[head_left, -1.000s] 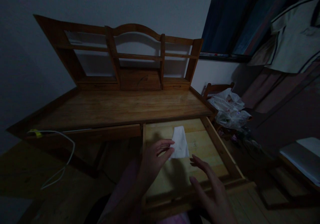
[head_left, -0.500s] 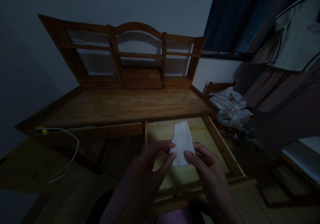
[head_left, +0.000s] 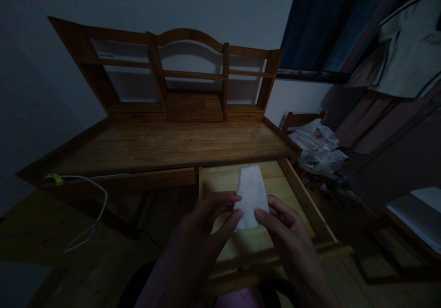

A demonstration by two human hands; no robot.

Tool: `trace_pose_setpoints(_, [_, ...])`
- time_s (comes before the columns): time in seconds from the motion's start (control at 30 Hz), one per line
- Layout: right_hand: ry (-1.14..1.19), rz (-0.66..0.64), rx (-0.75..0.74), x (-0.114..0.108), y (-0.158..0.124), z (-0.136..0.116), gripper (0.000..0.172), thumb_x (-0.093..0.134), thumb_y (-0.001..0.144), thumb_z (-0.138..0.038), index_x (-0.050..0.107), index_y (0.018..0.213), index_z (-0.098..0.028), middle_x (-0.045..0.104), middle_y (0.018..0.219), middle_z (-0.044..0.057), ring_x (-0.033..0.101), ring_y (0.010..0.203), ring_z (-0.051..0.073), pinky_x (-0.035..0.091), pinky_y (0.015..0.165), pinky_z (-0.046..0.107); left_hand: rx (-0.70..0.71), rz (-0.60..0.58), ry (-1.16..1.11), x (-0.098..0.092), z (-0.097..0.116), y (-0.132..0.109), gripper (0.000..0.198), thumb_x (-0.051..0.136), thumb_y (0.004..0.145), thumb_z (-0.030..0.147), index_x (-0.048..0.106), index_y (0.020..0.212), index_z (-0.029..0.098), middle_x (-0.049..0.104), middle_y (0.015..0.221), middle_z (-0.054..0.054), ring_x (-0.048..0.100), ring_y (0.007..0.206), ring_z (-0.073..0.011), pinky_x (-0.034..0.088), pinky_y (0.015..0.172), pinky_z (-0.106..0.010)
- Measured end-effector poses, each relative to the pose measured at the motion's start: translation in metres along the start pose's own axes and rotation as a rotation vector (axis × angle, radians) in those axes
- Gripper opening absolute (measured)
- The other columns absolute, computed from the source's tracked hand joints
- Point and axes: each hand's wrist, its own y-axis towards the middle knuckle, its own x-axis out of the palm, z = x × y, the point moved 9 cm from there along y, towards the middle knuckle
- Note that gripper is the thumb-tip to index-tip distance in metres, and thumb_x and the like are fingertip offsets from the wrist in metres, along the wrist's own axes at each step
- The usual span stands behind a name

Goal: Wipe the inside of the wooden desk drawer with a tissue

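Note:
A small folded white cloth (head_left: 251,193) is held up over the pulled-out wooden drawer (head_left: 289,179). My left hand (head_left: 213,225) pinches its left edge between thumb and fingers. On the other side, my right hand (head_left: 284,223) grips the lower right edge, with the thumb on the front face and the fingers behind. The cloth's upper end stands free above both hands. Dim light leaves its exact kind and weave unclear.
The wooden desk (head_left: 186,140) with a shelf hutch (head_left: 189,74) stands ahead against the wall. A white cable (head_left: 103,202) hangs at the left. Plastic bags (head_left: 317,142) sit on a chair at the right, below hanging clothes (head_left: 409,55).
Both hands keep their hold on the cloth, and it has barely moved. The camera view has shifted very slightly.

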Motion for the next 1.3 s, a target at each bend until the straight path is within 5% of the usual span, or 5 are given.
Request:
trace_pose_setpoints(0.23, [-0.017, 0.001, -0.018, -0.002, -0.002, -0.003, 0.026, 0.074, 0.085, -0.026, 0.072, 0.111, -0.028, 0.074, 0.102, 0.002, 0.068, 0.09, 0.016, 0.051, 0.079, 0.025, -0.016, 0.081, -0.058, 0.005, 0.007, -0.004, 0.015, 0.077, 0.076, 0.026, 0.076, 0.09, 0.023, 0.076, 0.1, -0.005, 0.071, 0.094, -0.022, 0.057, 0.082, -0.029])
trace_pose_setpoints(0.57, [-0.089, 0.032, -0.049, -0.004, -0.005, -0.009, 0.021, 0.076, 0.084, -0.028, 0.072, 0.105, -0.025, 0.073, 0.096, 0.001, 0.066, 0.084, 0.014, 0.051, 0.074, 0.022, -0.019, -0.024, -0.068, 0.012, -0.004, 0.0, 0.02, 0.077, 0.077, 0.026, 0.073, 0.096, 0.022, 0.075, 0.107, -0.006, 0.072, 0.097, -0.021, 0.059, 0.082, -0.028])
trace_pose_setpoints(0.87, [-0.127, 0.035, -0.04, -0.005, -0.002, -0.008, 0.025, 0.077, 0.082, -0.031, 0.072, 0.105, -0.024, 0.072, 0.097, 0.003, 0.066, 0.085, 0.016, 0.052, 0.075, 0.025, -0.009, 0.046, -0.021, 0.011, -0.003, -0.002, 0.016, 0.076, 0.077, 0.025, 0.073, 0.093, 0.024, 0.075, 0.105, -0.003, 0.072, 0.096, -0.0187, 0.059, 0.082, -0.026])
trace_pose_setpoints(1.17, [-0.174, 0.085, -0.031, -0.011, 0.004, -0.002, 0.021, 0.075, 0.084, -0.036, 0.073, 0.1, -0.024, 0.072, 0.091, 0.001, 0.065, 0.081, 0.016, 0.051, 0.072, 0.024, -0.009, -0.061, -0.046, 0.018, -0.007, 0.003, 0.016, 0.075, 0.08, 0.026, 0.073, 0.096, 0.022, 0.074, 0.105, -0.005, 0.071, 0.1, -0.0207, 0.058, 0.087, -0.03])
trace_pose_setpoints(1.3, [-0.221, 0.083, -0.13, -0.008, -0.002, -0.015, 0.029, 0.063, 0.092, -0.044, 0.072, 0.113, -0.025, 0.072, 0.107, 0.005, 0.066, 0.096, 0.021, 0.052, 0.083, 0.03, -0.067, -0.09, -0.182, 0.021, -0.011, 0.001, 0.03, 0.076, 0.079, 0.035, 0.074, 0.107, 0.022, 0.073, 0.113, -0.008, 0.068, 0.106, -0.0253, 0.055, 0.091, -0.033])
